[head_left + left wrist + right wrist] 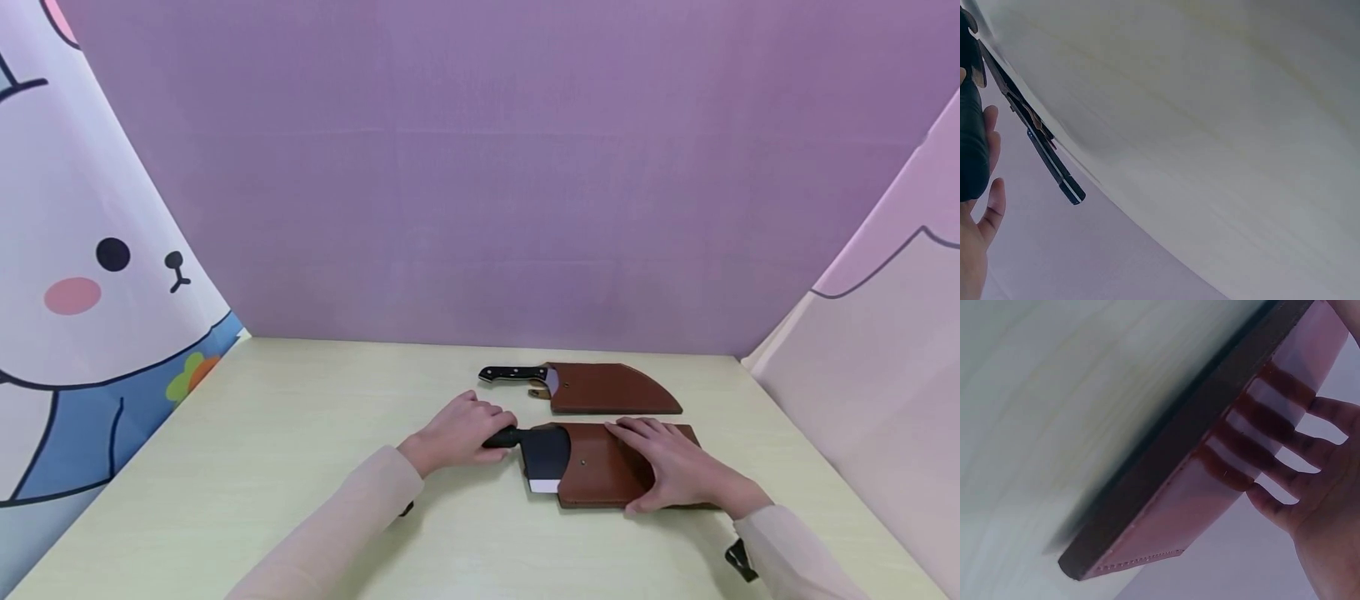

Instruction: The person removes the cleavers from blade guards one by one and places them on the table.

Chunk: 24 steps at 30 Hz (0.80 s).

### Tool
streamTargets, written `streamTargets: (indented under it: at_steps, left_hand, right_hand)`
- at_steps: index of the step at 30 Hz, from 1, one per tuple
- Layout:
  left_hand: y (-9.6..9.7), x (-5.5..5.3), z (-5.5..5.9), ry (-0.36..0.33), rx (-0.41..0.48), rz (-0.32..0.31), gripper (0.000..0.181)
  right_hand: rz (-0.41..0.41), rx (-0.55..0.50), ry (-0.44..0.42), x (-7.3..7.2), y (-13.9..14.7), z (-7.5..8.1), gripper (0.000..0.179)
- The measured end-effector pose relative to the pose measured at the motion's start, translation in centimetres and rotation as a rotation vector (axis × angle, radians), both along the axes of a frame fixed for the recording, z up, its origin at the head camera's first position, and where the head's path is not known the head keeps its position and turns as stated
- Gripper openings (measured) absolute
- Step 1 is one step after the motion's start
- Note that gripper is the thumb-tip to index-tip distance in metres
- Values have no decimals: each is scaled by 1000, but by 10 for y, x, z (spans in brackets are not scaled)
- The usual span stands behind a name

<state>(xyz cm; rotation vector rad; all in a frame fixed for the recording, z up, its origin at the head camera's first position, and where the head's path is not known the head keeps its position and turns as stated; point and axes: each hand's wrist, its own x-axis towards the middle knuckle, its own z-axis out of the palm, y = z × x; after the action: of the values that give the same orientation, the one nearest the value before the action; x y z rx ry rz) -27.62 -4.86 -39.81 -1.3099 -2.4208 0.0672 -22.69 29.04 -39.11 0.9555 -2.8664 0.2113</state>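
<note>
My left hand (468,429) grips the black handle (972,147) of a cleaver at the middle of the table. Part of the cleaver's dark blade (546,454), with a bright strip along its cutting edge, shows outside a brown leather sheath (600,467); the sheath covers the rest. Resting on that sheath is my right hand (678,467), fingers extended toward its far edge and thumb at its near edge. In the right wrist view, the fingertips touch the glossy leather face (1172,512). Behind lies a second knife with a riveted black handle (513,373), its blade mostly inside another brown sheath (611,389).
Both sheaths lie on a pale wood-grain table (300,400). A purple wall (480,183) rises at the back. Panels with cartoon prints, such as the left panel (97,208), stand at either side. Black strap ends (741,561) hang near the wrists.
</note>
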Motion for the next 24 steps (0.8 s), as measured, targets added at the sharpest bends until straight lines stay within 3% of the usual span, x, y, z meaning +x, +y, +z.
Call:
streamTargets:
  at_steps: [24]
  left_hand:
    - [-5, 1, 0, 3, 16, 1, 34]
  right_hand:
    - [-19, -4, -24, 3, 3, 3, 107]
